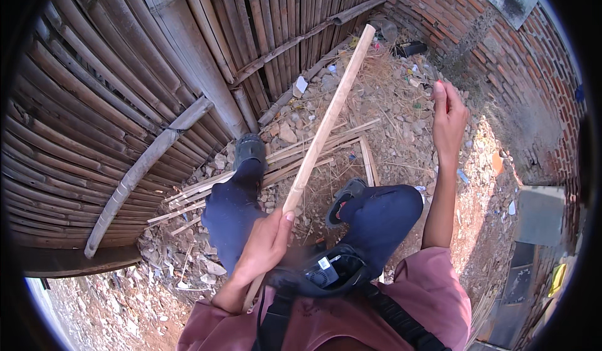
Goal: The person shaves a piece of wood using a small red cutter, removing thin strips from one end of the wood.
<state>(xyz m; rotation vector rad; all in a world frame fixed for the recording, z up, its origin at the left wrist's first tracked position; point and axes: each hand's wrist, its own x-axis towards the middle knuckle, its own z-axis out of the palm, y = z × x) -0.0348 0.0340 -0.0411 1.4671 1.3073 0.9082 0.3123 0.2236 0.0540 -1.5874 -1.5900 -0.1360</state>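
Observation:
My left hand (pixel 266 241) is wrapped round the lower part of a long split bamboo strip (pixel 332 119). The pale strip slants up and to the right, its far end raised near the top middle, its lower end running back past my wrist beside my body. Off to the right, my right hand (pixel 449 122) is raised and closed, apart from the strip. Between its thumb and fingers a bit of a small red object (pixel 447 105) shows; most of it is hidden, so its kind is unclear.
More bamboo strips (pixel 338 139) lie on the rubble ground (pixel 401 138) around my shoes. A bamboo wall (pixel 106 113) stands at the left, a brick wall (pixel 501 56) at the right. An open black pouch (pixel 332 272) hangs at my waist. Grey panels (pixel 540 216) stand at the right.

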